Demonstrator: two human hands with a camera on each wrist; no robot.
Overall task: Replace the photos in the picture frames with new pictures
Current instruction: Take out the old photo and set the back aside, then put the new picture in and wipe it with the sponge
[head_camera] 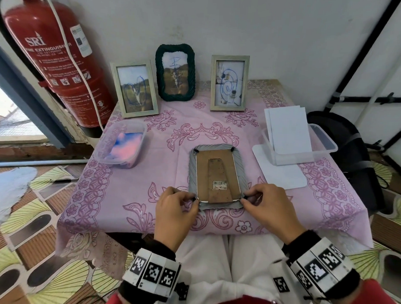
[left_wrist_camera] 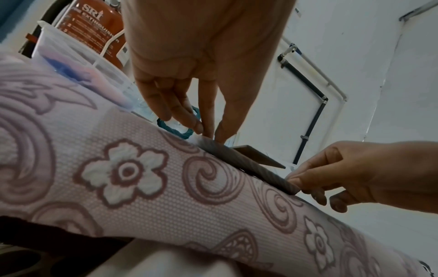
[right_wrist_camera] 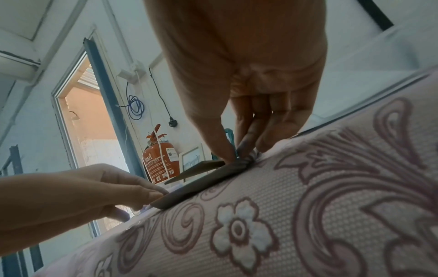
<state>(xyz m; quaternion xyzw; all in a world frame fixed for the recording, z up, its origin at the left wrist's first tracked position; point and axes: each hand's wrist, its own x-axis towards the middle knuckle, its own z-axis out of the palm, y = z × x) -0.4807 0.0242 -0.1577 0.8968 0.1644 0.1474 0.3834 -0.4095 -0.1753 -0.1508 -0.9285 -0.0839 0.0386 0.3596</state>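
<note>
Pink floral tabletop (head_camera: 318, 194) carried grey frame (head_camera: 217, 175) face down, long axis running away from person. Left hand (head_camera: 176, 210) and right hand (head_camera: 269, 206) pinched its near corners, equally close.

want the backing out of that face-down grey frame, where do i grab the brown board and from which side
Take the brown backing board at its near edge, coming from your side. In the wrist views that edge already stands tilted above the grey frame, while black clips sit at the far corners. The left hand and right hand already pinch the near corners.
</note>
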